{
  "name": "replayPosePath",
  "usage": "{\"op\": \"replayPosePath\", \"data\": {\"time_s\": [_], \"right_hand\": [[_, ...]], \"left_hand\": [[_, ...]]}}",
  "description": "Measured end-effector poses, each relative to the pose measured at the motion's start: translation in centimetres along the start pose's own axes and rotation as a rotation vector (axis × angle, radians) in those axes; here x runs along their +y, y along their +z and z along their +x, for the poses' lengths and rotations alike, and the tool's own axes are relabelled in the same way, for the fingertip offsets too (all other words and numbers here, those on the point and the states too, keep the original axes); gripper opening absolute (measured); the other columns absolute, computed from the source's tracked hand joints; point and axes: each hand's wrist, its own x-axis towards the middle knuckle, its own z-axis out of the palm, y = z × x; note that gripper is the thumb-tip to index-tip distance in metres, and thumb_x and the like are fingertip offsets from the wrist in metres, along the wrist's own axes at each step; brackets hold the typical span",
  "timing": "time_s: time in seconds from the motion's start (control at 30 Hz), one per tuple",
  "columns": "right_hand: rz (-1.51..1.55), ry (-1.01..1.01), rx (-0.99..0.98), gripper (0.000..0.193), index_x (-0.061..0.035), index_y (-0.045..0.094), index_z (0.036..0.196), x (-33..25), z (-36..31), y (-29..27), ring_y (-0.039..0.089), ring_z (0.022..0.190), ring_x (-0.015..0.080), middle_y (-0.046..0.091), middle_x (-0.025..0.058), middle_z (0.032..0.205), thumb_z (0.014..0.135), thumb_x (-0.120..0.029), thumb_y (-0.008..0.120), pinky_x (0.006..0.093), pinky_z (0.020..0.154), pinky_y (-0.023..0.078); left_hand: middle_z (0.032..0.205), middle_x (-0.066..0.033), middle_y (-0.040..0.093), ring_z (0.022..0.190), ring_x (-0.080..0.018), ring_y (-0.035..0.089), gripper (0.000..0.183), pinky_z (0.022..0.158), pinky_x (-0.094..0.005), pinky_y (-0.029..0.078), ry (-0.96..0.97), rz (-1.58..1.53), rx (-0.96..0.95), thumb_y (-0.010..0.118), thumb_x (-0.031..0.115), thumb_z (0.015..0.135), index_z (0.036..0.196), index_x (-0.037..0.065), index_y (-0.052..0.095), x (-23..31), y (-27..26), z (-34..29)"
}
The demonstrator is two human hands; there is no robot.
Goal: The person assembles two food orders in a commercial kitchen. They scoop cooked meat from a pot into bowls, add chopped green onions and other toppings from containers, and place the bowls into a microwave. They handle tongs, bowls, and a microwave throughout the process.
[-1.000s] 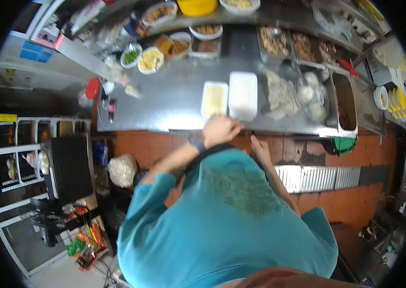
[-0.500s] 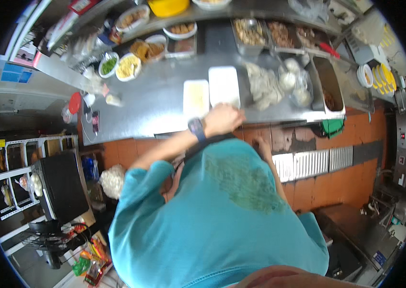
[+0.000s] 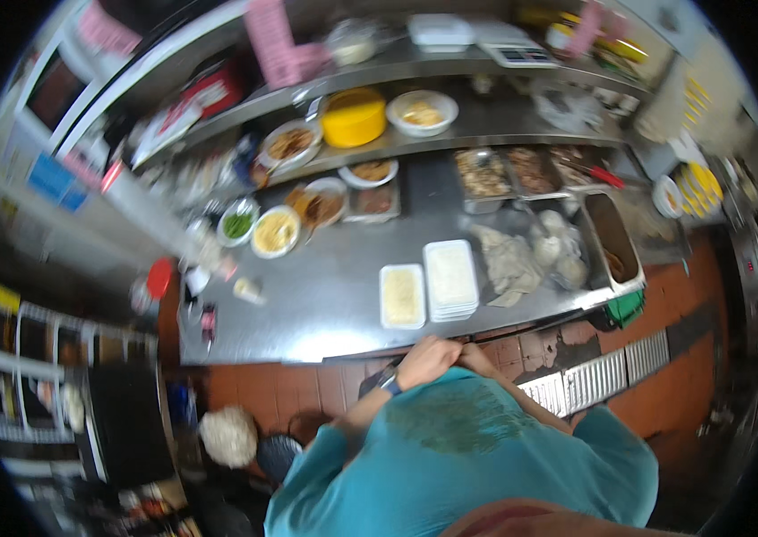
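Observation:
My left hand [image 3: 430, 360], with a dark watch [image 3: 389, 383] on its wrist, is in front of my belly at the near edge of the steel counter [image 3: 325, 304]. Its fingers curl inward, and whatever they might hold is hidden. Close against it is my right hand [image 3: 475, 360], its fingers mostly out of sight. Just beyond my hands lie a white tray with pale yellowish content [image 3: 403, 297] and a stack of white trays [image 3: 451, 276]. To their right are a crumpled cloth [image 3: 506, 264] and a clear bag with white items [image 3: 558, 251].
Bowls of chopped greens [image 3: 237, 225] and yellow shreds [image 3: 275, 232] stand at the back left. Metal pans of food [image 3: 483, 174] line the back right, beside a deep steel container [image 3: 612, 237]. Shelves above hold a yellow tub [image 3: 354, 118] and a scale [image 3: 518, 55].
My left hand has drawn back from the white trays to my waist, coming together with my right hand. The view has tilted up, bringing more of the shelves into sight.

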Motion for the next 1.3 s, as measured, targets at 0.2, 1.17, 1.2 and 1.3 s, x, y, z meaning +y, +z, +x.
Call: {"op": "replayPosePath", "data": {"time_s": [0.2, 1.17, 1.2, 1.3], "right_hand": [[-0.255, -0.12, -0.164, 0.028, 0.0047, 0.069, 0.096, -2.6, 1.2, 2.3, 0.066, 0.082, 0.0256, 0.071, 0.0199, 0.091, 0.088, -0.021, 0.061, 0.0405, 0.077, 0.049], [0.405, 0.347, 0.865, 0.024, -0.0013, 0.07, 0.092, 33.0, -13.7, -0.4, 0.07, 0.08, 0.0263, 0.07, 0.018, 0.084, 0.083, -0.023, 0.065, 0.0417, 0.07, 0.054], [0.721, 0.242, 0.94, 0.028, 0.0003, 0.07, 0.102, 35.9, -13.8, 0.3, 0.071, 0.085, 0.0237, 0.07, 0.0207, 0.087, 0.087, -0.022, 0.064, 0.0405, 0.073, 0.054], [-0.349, 0.647, 0.51, 0.028, 0.002, 0.069, 0.095, 41.4, -13.1, -2.7, 0.068, 0.084, 0.022, 0.07, 0.0185, 0.092, 0.084, -0.024, 0.068, 0.0408, 0.071, 0.054]], "left_hand": [[0.062, -0.0218, 0.05, 0.056, -0.0369, 0.054, 0.01, 0.054, -0.044, 0.041, -0.121, -0.106, 0.181, 0.045, -0.003, 0.077, 0.07, -0.002, 0.052, -0.7, -1.8, -2.4], [0.06, -0.0114, 0.044, 0.05, -0.0251, 0.042, 0.027, 0.05, -0.0341, 0.033, 0.32, -0.123, 0.16, 0.062, 0.013, 0.092, 0.072, 0.001, 0.048, 5.9, 1.7, 8.4], [0.063, -0.0115, 0.048, 0.053, -0.02, 0.049, 0.021, 0.052, -0.0321, 0.04, 0.152, -0.068, 0.143, 0.064, 0.008, 0.087, 0.071, 0.004, 0.051, 7.1, 1.2, 8.4], [0.064, -0.006, 0.054, 0.055, -0.0147, 0.052, 0.02, 0.052, -0.0274, 0.041, 0.186, -0.115, 0.351, 0.073, 0.001, 0.082, 0.075, 0.003, 0.054, 11.6, -0.6, 9.0]]}}
